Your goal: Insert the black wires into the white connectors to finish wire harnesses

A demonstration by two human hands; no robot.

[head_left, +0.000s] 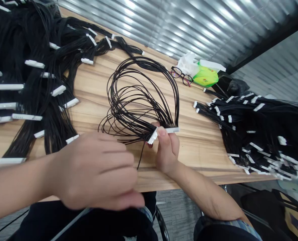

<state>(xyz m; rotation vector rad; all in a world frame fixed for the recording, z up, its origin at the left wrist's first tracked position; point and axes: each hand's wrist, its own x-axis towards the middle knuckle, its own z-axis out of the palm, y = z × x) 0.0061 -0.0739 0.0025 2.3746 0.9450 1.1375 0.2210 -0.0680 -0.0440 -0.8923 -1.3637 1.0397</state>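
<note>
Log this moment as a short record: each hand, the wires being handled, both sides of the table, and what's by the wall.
Right hand: gripping two white connectors between thumb and fingers
Left hand: fingers curled, motion-blurred; cannot tell whether it holds anything
Black wires: looped, running into the connectors
Table: wood-grain top
Left side: large pile of black cables with white ends
Right side: second cable pile
Near wall: eyeglasses, green packet

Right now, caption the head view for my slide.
Right hand holds a looped black cable bundle by its white connectors; left hand nearby.
</note>
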